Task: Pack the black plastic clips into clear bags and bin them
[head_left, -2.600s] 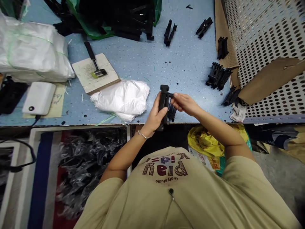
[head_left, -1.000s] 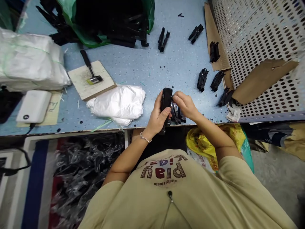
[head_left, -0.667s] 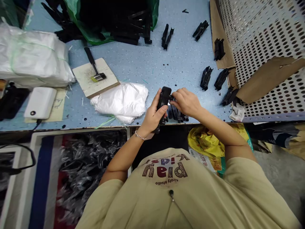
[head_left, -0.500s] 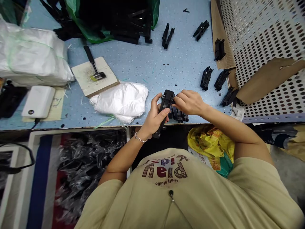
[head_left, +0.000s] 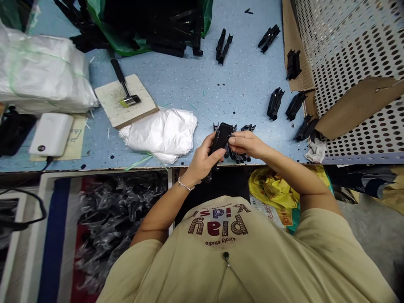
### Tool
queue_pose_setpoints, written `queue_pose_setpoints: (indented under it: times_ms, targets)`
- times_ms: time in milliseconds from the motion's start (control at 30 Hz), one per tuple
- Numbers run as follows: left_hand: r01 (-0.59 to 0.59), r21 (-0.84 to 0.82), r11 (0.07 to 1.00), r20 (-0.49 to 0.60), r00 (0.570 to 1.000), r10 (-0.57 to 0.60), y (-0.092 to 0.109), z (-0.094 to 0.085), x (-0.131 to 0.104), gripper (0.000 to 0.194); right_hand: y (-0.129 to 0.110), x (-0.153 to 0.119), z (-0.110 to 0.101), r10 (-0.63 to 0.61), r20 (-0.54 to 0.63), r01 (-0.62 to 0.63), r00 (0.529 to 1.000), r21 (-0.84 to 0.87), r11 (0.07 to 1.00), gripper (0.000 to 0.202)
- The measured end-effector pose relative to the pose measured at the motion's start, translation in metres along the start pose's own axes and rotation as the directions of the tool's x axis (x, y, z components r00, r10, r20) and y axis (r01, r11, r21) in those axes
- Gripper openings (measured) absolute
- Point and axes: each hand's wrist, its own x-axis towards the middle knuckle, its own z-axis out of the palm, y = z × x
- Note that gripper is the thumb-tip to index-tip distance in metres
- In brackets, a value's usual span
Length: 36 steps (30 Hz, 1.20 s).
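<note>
My left hand [head_left: 205, 160] is wrapped around a long black plastic part [head_left: 223, 134], its thumb lying across the front. The part stands tilted at the table's near edge, with its lower end over the edge. Against its right side, the fingers of my right hand [head_left: 248, 143] are pinched together; whether a small piece is between them is hidden. Several similar black parts [head_left: 248, 128] lie on the table just behind and below my hands, partly covered by them.
A hammer [head_left: 126, 86] rests on a wooden block [head_left: 105, 99], beside folded white plastic bags [head_left: 170, 134]. More black parts [head_left: 275, 104] lie to the right near a perforated panel [head_left: 347, 63]. A green bag [head_left: 206, 17] of black pieces sits at the back.
The held part has turned so its smooth face shows more. My right hand has shifted slightly down and left along its side, uncovering more of the black parts behind.
</note>
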Motion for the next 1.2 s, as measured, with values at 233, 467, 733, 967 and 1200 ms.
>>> queue_pose_setpoints:
  times_ms: [233,467,733,967,1200]
  targets:
    - [0.029,0.034,0.999,0.092,0.995,-0.032,0.014,-0.014,-0.003,0.071,-0.016,-0.007,-0.011,-0.077,-0.010,0.068,0.997,-0.369,0.927,0.049]
    - [-0.137,0.270,0.953,0.056,0.990,0.127,0.015,-0.014,-0.007,0.076,-0.008,-0.013,0.013,0.029,0.073,-0.056,0.997,0.402,0.914,0.053]
    - [-0.181,0.315,0.932,0.070,0.983,0.167,0.021,-0.015,-0.011,0.073,-0.015,-0.018,-0.001,-0.052,-0.187,0.018,0.981,-0.180,0.984,0.052]
    - [-0.282,0.241,0.929,0.103,0.959,0.264,0.010,-0.010,-0.009,0.072,-0.011,-0.016,0.026,0.133,0.308,-0.315,0.942,0.676,0.666,0.063]
    - [-0.149,0.284,0.947,0.155,0.982,0.108,0.023,-0.017,-0.013,0.072,-0.020,-0.026,0.017,0.000,-0.103,-0.011,0.995,-0.108,0.994,0.056]
